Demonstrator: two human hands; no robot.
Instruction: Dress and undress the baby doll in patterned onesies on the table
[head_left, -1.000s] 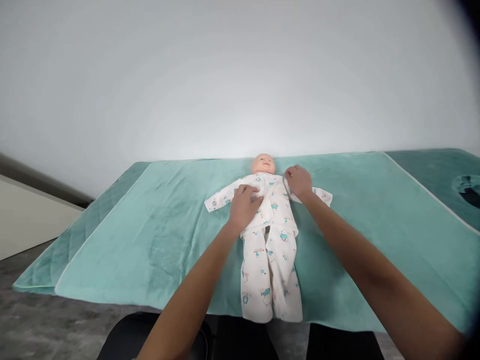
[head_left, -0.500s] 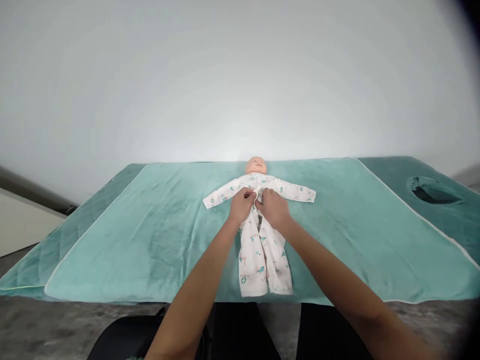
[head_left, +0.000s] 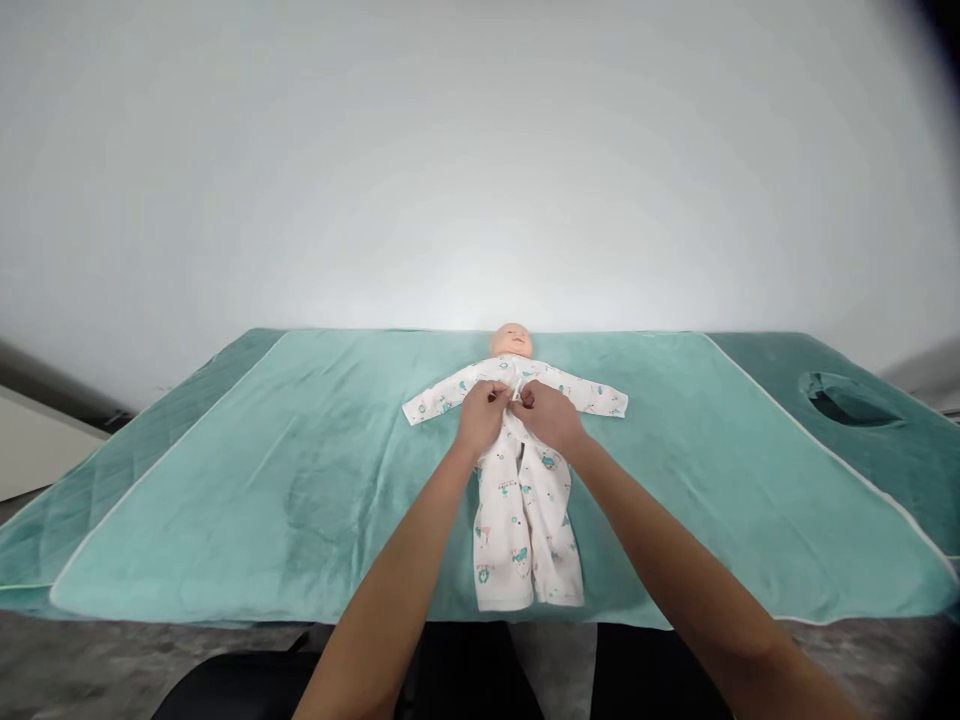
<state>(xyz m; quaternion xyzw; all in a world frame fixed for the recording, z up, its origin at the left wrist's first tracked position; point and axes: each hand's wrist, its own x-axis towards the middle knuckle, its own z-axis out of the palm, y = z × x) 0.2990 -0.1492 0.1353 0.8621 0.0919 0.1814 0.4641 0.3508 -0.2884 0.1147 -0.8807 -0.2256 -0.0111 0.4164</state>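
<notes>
A baby doll lies on its back on a teal blanket, dressed in a white printed sleepsuit with sleeves spread out to both sides. My left hand and my right hand meet over the doll's chest. Both have their fingers pinched on the front of the sleepsuit near the neckline. The doll's chest is hidden under my hands.
The blanket covers a padded table with a face hole at the far right. A plain white wall stands behind. A dark seat shows at the bottom edge below the table's near side.
A second ago my hands lay apart on the doll's chest and right shoulder. They have come together at the chest and pinched the sleepsuit front. The view has tilted a little.
</notes>
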